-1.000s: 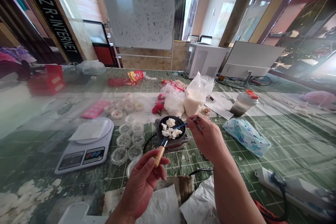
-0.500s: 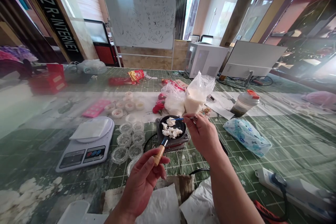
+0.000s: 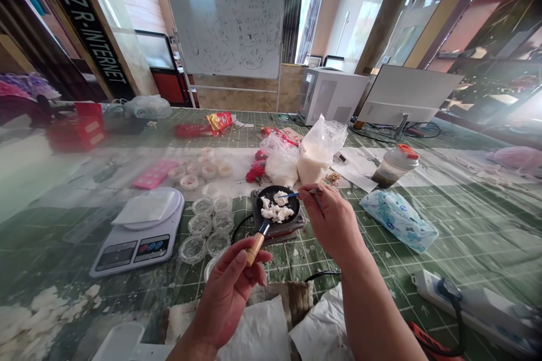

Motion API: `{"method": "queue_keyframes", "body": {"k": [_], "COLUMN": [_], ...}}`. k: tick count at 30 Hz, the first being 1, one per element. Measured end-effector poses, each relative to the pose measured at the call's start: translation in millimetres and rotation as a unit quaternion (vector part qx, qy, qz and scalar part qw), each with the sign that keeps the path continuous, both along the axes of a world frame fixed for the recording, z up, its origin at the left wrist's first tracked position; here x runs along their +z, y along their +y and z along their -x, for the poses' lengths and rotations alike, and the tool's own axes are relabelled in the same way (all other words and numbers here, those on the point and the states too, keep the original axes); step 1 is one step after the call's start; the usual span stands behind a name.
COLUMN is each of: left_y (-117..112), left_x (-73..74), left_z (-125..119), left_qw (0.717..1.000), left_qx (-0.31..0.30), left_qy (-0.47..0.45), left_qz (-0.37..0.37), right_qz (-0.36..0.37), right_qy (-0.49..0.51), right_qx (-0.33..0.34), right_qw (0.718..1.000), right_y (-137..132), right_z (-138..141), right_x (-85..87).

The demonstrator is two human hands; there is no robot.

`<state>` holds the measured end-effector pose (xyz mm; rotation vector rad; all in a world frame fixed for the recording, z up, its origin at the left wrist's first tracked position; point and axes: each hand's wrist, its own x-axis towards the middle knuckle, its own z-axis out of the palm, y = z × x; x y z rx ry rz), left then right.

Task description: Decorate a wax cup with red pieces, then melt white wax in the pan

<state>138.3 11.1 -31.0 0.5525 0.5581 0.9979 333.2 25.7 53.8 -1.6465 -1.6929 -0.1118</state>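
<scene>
Simply a black pan (image 3: 293,203) with crumbly white lumps (image 3: 277,214).

The frying pan (image 3: 267,192) is black, its wooden handle (image 3: 255,249) pale tan; the crumbly lumps (image 3: 277,213) inside are white, the thin stick (image 3: 292,195) blue. The tablecloth (image 3: 296,268) is green with a white line grid. On the left, the kitchen scale (image 3: 174,225) is white with dark grey panels, the tray-like mould (image 3: 154,174) pink. On the right, the soft pack (image 3: 398,220) is pale blue and white, patterned with darker blue; the shaker bottle (image 3: 392,168) has an orange flap.
</scene>
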Motion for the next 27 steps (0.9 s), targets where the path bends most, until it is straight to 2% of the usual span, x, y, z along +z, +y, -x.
{"method": "queue_keyframes", "body": {"k": [12,16,21,27], "left_y": [1.2,0.9,1.0,1.5], "left_x": [-0.4,-0.5,-1.1,-1.9], "left_z": [2.2,2.8,2.6,2.6], "left_qw": [1.000,1.000,1.000,1.000], "left_qx": [0.010,0.008,0.006,0.008], "left_qy": [-0.003,-0.003,0.000,-0.002], "left_qz": [0.007,0.000,-0.005,-0.006], "right_qz": [0.001,0.026,-0.011,0.038], "right_qy": [-0.004,-0.001,0.018,0.016], "right_qx": [-0.027,-0.008,-0.026,-0.021], "right_qw": [1.000,1.000,0.999,0.999], "right_y": [-1.3,-5.8,-18.0,-14.0], "right_z": [-2.0,-2.0,-3.2,-4.6], "right_x": [1.3,5.8,15.7,12.6]}}
